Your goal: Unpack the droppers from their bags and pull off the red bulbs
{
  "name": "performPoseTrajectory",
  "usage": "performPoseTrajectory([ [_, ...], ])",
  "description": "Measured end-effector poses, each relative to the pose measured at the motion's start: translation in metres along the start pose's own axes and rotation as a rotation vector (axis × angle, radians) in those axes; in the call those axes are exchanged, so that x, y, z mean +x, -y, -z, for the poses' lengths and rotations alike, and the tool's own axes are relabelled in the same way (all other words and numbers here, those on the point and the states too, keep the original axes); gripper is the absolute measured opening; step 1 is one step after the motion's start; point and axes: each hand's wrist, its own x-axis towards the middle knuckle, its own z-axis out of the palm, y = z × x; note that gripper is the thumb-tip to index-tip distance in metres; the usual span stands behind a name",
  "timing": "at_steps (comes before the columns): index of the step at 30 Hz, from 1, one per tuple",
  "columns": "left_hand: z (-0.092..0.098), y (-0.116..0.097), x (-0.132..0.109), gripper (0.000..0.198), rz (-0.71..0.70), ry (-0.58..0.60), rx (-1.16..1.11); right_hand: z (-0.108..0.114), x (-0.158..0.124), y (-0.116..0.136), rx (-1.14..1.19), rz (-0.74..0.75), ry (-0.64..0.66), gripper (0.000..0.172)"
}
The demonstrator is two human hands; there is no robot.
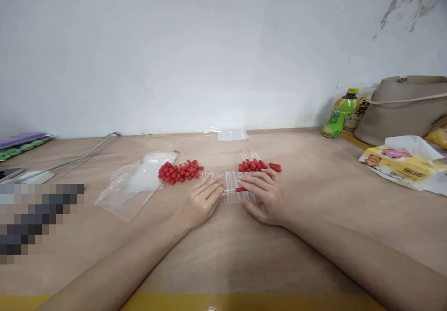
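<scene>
Between my hands is a dropper with a clear glass tube and a red rubber bulb (240,190). My left hand (205,201) is closed at the glass end, its thumb mostly hidden. At the bulb end, my right hand (266,197) has its fingers bent over the red rubber. Under and between both hands lies a row of clear glass tubes (230,179). Past my right hand, several droppers with red bulbs (253,164) lie side by side, tubes pointing away. A pile of loose red rubber bulbs (178,172) sits beyond my left hand.
Clear plastic bags (127,192) lie at left, beside a grey cable (84,155). Another small bag (232,135) rests by the wall. At right stand a green bottle (340,115) and a beige bag (401,111), with a yellow-and-white tissue packet (401,164) in front.
</scene>
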Motion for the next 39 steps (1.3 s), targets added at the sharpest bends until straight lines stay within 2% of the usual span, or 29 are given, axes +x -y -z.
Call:
performPoseTrajectory([
  [4,0.0,-0.004,0.002,0.014,-0.034,0.025,0.011,-0.008,0.003,0.005,-0.097,0.045,-0.023,0.02],
  [10,-0.001,-0.005,0.004,0.019,-0.084,0.055,0.015,-0.012,0.003,0.006,-0.052,0.103,-0.062,0.008],
  [14,-0.002,-0.005,0.004,0.014,-0.116,0.046,-0.044,-0.013,0.001,0.006,-0.022,0.139,-0.064,0.011],
  [24,-0.001,-0.007,0.002,0.012,-0.068,0.055,-0.147,-0.009,0.002,0.011,-0.068,0.258,-0.066,0.01],
  [33,-0.002,-0.007,-0.002,0.011,-0.052,0.053,-0.226,-0.009,0.0,0.002,-0.071,0.389,-0.073,0.015],
  [39,-0.001,-0.008,-0.002,0.01,-0.039,0.055,-0.18,-0.009,0.003,0.008,-0.029,0.322,-0.036,0.013],
])
